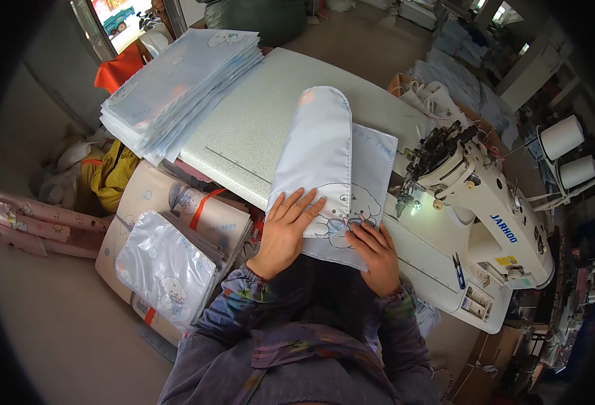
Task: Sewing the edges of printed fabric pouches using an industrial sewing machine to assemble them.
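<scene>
A white cloth piece (314, 145) with a rounded far end and a printed cartoon dog lies partly folded over on the sewing table, with a squarer flap (375, 158) showing at its right. My left hand (284, 233) rests on its near left part, fingers spread and flat. On the near right part lies my right hand (377, 255), fingers stretched out over the dog print, its thumb hidden. Both hands press on the cloth without visibly gripping it. Right of the cloth stands a white sewing machine (490, 209), its small lamp lit near the needle.
A tall stack of printed white cloth pieces (176, 81) sits at the table's far left. Lower left, a glossy folded pile (166, 270) rests on beige printed bundles (206, 223) tied with red strips. Thread snips (458, 271) and thread cones (562, 137) are at the right.
</scene>
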Available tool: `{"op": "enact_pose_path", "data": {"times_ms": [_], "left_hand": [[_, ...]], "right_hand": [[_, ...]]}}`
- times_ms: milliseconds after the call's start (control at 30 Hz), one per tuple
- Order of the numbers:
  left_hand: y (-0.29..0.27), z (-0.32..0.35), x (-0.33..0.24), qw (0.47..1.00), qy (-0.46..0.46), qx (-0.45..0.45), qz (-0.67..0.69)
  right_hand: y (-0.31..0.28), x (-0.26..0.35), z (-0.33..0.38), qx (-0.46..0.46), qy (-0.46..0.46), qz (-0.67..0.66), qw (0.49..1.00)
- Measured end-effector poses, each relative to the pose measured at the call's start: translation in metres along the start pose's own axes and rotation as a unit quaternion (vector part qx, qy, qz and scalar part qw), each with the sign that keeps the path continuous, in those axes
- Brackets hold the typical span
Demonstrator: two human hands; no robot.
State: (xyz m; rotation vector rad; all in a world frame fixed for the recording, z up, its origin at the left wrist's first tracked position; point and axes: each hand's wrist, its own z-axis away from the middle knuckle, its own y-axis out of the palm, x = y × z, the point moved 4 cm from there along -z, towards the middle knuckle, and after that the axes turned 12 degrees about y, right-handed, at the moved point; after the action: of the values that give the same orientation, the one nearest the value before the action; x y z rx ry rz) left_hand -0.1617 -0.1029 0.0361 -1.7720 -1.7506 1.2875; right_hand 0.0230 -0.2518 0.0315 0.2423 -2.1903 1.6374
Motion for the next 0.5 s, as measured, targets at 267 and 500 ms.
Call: {"op": "enact_pose_path", "data": {"times_ms": [267,500], "left_hand": [[-0.035,0.064,0.067,0.697,-0.342,-0.507,0.373],[-0.066,0.132,0.153,0.651,-0.403,-0.299,0.569]], "right_hand": [[-0.007,-0.005,0.002,0.0,-0.008,-0.065,0.998],[-0.033,-0.042,0.022,0.036,0.058,-0.199,0.978]]}}
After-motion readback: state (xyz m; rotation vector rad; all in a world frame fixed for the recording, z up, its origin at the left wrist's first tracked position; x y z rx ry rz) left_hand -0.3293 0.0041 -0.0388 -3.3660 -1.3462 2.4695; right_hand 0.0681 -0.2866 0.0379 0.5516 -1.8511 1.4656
